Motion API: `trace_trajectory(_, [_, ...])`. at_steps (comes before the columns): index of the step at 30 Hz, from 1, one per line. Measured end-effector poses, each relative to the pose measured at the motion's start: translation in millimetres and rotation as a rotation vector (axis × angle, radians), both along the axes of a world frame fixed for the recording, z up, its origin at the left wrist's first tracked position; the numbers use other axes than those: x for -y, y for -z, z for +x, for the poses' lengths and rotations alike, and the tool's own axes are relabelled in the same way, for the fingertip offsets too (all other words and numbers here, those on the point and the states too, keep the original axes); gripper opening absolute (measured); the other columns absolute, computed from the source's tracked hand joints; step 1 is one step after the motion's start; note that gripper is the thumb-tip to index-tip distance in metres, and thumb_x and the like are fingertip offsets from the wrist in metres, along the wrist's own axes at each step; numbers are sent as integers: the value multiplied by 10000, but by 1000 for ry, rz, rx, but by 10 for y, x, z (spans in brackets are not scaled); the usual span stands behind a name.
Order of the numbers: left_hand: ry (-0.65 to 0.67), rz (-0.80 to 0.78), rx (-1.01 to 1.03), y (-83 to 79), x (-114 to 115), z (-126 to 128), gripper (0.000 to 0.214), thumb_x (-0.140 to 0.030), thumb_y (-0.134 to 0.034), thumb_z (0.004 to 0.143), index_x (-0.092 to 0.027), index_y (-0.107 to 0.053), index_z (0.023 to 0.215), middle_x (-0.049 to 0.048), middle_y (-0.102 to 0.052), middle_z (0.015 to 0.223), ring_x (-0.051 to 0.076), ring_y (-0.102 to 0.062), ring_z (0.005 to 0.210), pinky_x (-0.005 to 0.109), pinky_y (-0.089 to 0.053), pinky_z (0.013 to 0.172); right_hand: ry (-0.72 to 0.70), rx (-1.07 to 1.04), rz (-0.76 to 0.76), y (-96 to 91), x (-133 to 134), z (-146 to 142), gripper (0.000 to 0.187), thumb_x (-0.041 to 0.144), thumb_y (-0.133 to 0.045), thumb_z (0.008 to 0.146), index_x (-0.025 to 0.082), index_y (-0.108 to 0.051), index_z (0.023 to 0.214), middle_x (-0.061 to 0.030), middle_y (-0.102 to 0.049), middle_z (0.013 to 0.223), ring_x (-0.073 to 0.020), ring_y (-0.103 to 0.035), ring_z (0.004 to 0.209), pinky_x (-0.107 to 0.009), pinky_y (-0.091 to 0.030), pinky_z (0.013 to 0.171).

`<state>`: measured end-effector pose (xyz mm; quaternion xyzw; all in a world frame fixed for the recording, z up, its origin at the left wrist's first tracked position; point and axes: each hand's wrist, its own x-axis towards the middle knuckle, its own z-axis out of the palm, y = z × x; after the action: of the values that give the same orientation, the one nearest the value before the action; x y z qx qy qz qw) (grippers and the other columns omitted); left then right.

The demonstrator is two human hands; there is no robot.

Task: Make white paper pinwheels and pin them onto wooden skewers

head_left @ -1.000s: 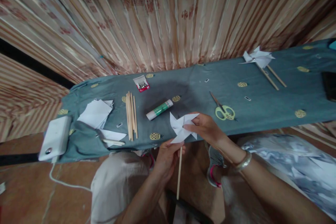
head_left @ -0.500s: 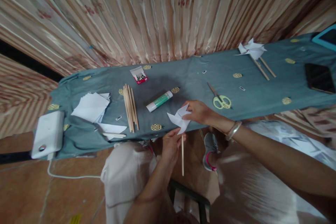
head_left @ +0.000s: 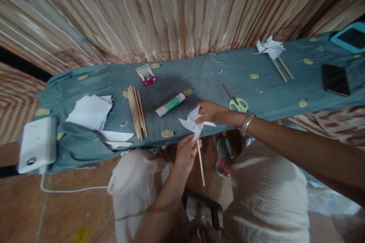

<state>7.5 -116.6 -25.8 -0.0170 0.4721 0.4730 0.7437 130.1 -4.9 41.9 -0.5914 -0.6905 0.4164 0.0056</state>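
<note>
my left hand (head_left: 186, 152) is closed on the top end of a thin wooden stick (head_left: 201, 165), thumb and fingers pinched around it just below the near edge of the tabletop (head_left: 205, 79). the stick hangs down from that hand over my lap, tilted a little to the right. my right hand (head_left: 211, 112) comes in from the right and pinches the right side of a white folded paper pinwheel (head_left: 191, 124). the pinwheel sits right at the top of the stick, over the near edge of the tabletop, between my two hands. i cannot tell whether paper and stick are joined. silver bangles (head_left: 246, 123) ring my right wrist

the tabletop wears a grey-blue cloth with small yellow motifs. a green and white glue stick (head_left: 170, 104) lies just beyond the pinwheel, to its left. pale yellow-handled scissors (head_left: 237, 103) lie near my right wrist. further left is a bundle of loose wooden sticks (head_left: 137, 112), then a stack of white paper squares (head_left: 89, 111). a small red and white open box (head_left: 146, 74) sits toward the far edge. a white rectangular device (head_left: 38, 144) rests at the left end. well apart at the right end lie finished white pinwheels on sticks (head_left: 270, 48), a black phone (head_left: 335, 79) and a teal-framed tablet (head_left: 349, 37). a striped pinkish curtain (head_left: 171, 7) hangs behind
</note>
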Motion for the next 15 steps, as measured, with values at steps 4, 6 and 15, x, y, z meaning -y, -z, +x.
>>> trace_trajectory(4, [7, -10, 9, -20, -3, 3, 288, -91, -870, 454, -124, -685, 672, -8, -670, 604, 75, -591, 532, 196, -456, 573, -39, 81, 6, -57, -26, -25, 149, 166, -740, 618, 130, -679, 749, -37, -730, 764, -183, -663, 743, -220, -419, 570])
trace_trajectory(6, [9, -17, 9, -26, -6, 6, 286, -102, -876, 457, -122, -684, 669, -10, -665, 599, 74, -589, 536, 197, -455, 577, -47, 125, 18, -80, -38, -38, 182, 184, -747, 610, 129, -685, 773, -45, -726, 772, -191, -658, 740, -232, -408, 567])
trace_trajectory(15, [26, -32, 9, -30, -12, 12, 258, -89, -867, 515, -112, -670, 680, -18, -647, 597, 71, -590, 536, 199, -460, 592, -67, 197, 29, -158, -39, -77, 144, 209, -755, 610, 160, -692, 730, -36, -705, 750, -187, -639, 722, -251, -408, 581])
